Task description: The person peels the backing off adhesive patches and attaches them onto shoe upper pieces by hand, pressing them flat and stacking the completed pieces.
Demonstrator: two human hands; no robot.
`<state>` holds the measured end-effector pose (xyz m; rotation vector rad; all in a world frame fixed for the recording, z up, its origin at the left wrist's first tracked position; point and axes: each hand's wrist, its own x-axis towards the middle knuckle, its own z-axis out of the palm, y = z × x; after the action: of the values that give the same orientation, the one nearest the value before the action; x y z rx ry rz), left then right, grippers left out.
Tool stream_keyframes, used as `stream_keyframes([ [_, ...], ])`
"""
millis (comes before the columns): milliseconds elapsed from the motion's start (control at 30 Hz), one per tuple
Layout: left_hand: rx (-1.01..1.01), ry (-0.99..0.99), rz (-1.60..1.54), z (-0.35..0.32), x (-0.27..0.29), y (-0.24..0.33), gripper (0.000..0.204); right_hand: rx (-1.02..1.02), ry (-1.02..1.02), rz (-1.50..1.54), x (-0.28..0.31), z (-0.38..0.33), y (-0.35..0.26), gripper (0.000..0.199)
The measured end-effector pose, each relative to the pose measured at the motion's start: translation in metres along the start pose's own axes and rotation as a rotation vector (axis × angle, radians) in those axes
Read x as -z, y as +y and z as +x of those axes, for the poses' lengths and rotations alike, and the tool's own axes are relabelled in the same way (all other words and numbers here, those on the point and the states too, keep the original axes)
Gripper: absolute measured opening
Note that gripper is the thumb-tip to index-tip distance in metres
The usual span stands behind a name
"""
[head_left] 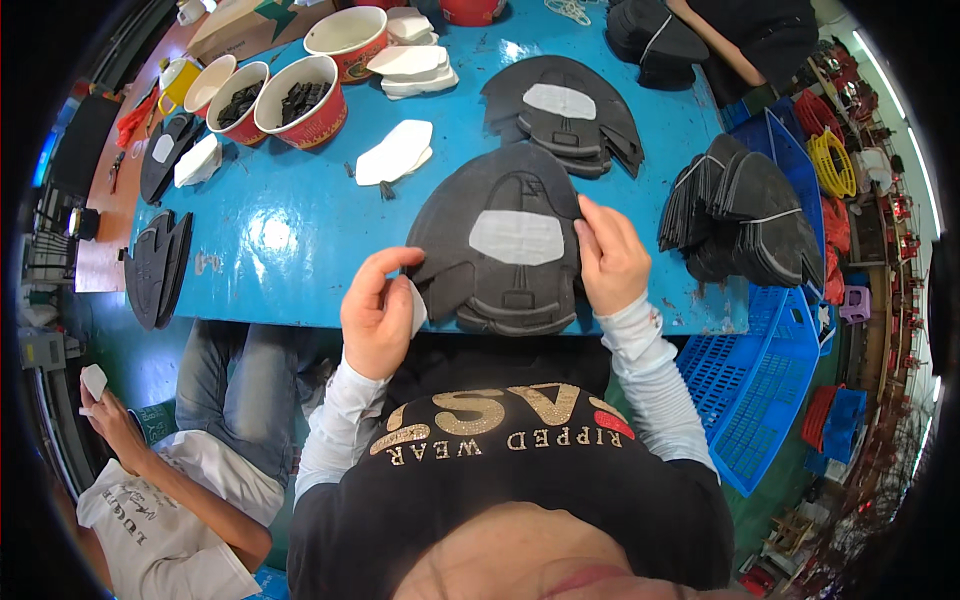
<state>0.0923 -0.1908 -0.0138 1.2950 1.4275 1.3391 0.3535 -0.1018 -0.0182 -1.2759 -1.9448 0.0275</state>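
Note:
In front of me at the table's near edge lies a stack of black moulded foam pads (440, 225), rounded at the top. A white patch (517, 238) sits across the middle of the uppermost one. My left hand (378, 315) is at the stack's left edge, its index finger touching the foam. A small white piece (418, 306) is tucked in that hand, mostly hidden by the fingers. On the opposite side, my right hand (612, 256) pinches the pad's right edge between thumb and fingers. Just beyond lies another stack of black pads (600, 110) with its own white patch.
Tied black pads (745, 215) stand at the right. White pieces (398, 152) lie left of centre, near bowls (318, 125) holding small black parts. Blue crates (750, 400) stand beside the table. A seated co-worker (180, 500) is at the left; another person's arm (715, 40) reaches in far right.

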Motion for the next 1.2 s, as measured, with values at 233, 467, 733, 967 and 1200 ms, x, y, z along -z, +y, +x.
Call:
stream_keyframes([
  [233,-0.097,0.079,0.004,0.004,0.004,-0.004,0.029,-0.136,0.003,0.367,0.064,0.027,-0.041,0.016],
  [467,-0.227,0.04,0.017,0.015,-0.011,0.024,0.025,-0.391,0.049,0.294,-0.044,0.145,0.122,0.028],
  [733,-0.286,0.011,-0.197,0.037,-0.036,0.038,0.022,-0.357,-0.074,0.886,-0.01,0.096,0.016,0.019],
  [967,-0.292,-0.043,-0.226,0.035,-0.058,0.04,0.02,-0.559,-0.545,1.4,0.021,0.026,-0.053,0.022],
  [1200,-0.434,0.136,0.08,0.03,-0.053,0.033,0.027,-0.5,-0.375,1.328,0.017,0.019,-0.047,0.02],
])
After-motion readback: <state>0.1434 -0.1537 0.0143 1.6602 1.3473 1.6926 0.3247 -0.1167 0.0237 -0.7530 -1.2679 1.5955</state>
